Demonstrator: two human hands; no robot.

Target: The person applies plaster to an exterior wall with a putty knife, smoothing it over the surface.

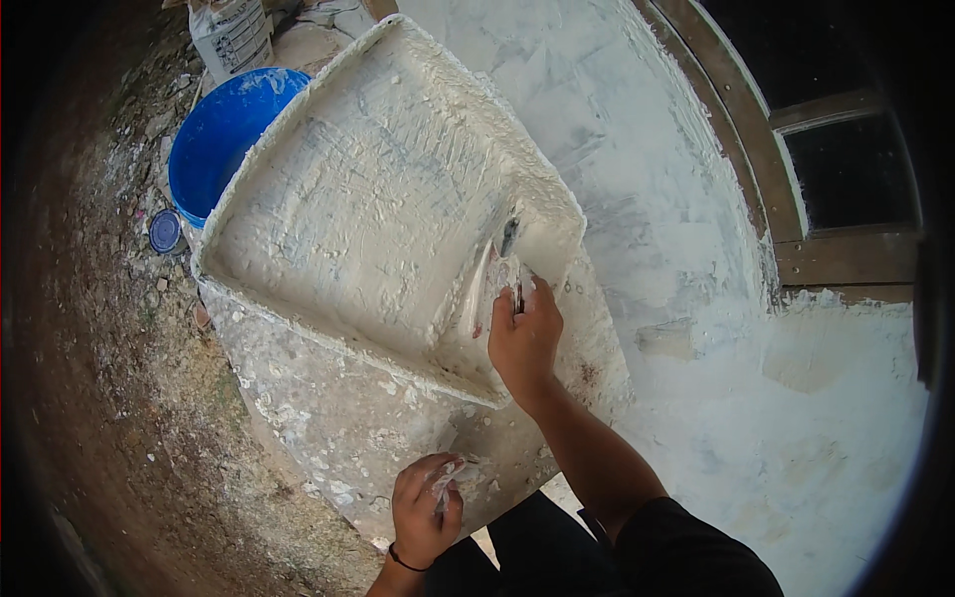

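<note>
A large tray [328, 189], its inside smeared with white plaster, lies tilted on a spattered board [328, 398]. At the tray's near right corner, my right hand [527, 338] is closed round a plaster-smeared hand tool [508, 274]. Fingers and plaster hide much of this tool, so its exact kind is unclear. Beside it, a pale narrow strip with a reddish end [479, 294] lies against the plaster. Nearer to me, my left hand [423, 507] grips a crumpled, whitish piece of plastic [451, 480] above the board.
Left of the tray stands a blue bucket [214, 149], with a small round blue lid [165, 231] on the ground nearby. A white printed sack [231, 40] is behind the bucket. On the right rises a plastered wall [686, 328] with a brown wooden window frame [846, 261].
</note>
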